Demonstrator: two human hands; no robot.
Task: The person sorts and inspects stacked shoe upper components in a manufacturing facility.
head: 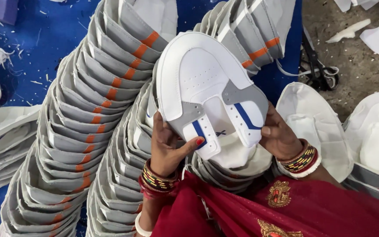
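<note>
While both palms stay hidden behind the white shoe upper (pixel 211 94), left hand (pixel 168 147) pinches its 7 o'clock flap, right hand (pixel 279 137) its 4 o'clock flap, thumbs on top.

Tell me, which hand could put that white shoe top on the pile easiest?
Probably the left hand: it grips the shoe upper right beside the nested stacks. The right hand is farther over.

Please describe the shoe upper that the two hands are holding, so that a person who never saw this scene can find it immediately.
Long curved stacks of grey shoe uppers with orange stripes lie on a blue surface. Above their middle, the left hand and right hand hold one white shoe upper spread open. Unlike its stacked neighbours, it faces the camera and shows grey panels with blue stripes.
</note>
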